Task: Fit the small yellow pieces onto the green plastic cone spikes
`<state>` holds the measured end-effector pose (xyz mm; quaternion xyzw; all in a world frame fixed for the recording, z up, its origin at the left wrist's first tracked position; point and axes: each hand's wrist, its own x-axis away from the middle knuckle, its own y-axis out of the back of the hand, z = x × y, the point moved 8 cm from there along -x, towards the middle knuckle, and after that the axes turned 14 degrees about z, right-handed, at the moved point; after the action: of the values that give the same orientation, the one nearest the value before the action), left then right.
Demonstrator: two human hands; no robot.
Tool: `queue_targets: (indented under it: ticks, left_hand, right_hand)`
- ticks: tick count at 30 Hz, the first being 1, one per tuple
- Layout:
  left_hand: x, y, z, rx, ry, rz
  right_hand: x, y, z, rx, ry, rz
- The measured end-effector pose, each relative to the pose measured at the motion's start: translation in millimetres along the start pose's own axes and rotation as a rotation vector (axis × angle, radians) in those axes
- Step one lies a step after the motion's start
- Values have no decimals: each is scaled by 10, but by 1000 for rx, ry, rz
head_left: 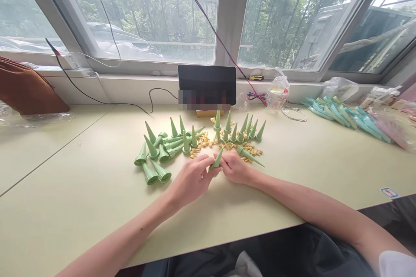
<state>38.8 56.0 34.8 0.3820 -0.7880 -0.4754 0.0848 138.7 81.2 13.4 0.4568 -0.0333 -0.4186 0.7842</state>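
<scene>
Hands: my left (pixel 194 178) pinched closed on green cone (pixel 217 159), my right (pixel 234 167) curled, fingertips against it. Cone sits between them, tip up, above worktop (pixel 260 233). Yellow pieces (pixel 229 146) just beyond.

Brightly lit by daylight through wide, grey-framed glass windows (pixel 139 17) from ten to two o'clock. Washed out near white in patches of sky, hazy over green leafy foliage (pixel 276 21). Evenly bright across the smooth, pale yellow-green tabletop (pixel 81 212), with only soft, faint shadows around green conical plastic pieces (pixel 151 175). Much darker at six o'clock, over creased black cloth (pixel 292 251). Stretched and slanted toward three and nine o'clock. Coarsely pixelated across the lower black rectangular screen (pixel 207 78), just above centre. Slightly soft in fine detail.
</scene>
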Motion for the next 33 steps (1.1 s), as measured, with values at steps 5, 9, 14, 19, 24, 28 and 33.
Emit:
queue_targets:
  ticks: [5,9,14,19,24,28,33]
  left_hand:
    - [-22,25,33,239,77,6]
    - [-28,-26,99,482,138,56]
    - [-27,-96,202,636,210,88]
    - [-24,-95,198,641,224,90]
    - [-13,-64,157,543,199,74]
    - [-30,-29,91,456,149,56]
    - [-35,1,36,311,126,56]
  right_hand:
    - [10,17,29,22,13,-16]
    - [11,10,32,12,16,-4]
    - [14,20,24,17,11,-28]
    - [16,23,21,14,15,-40]
    - [11,3,15,6,14,-11]
    - [20,12,29,11,26,-31]
    - [21,0,34,11,27,-26]
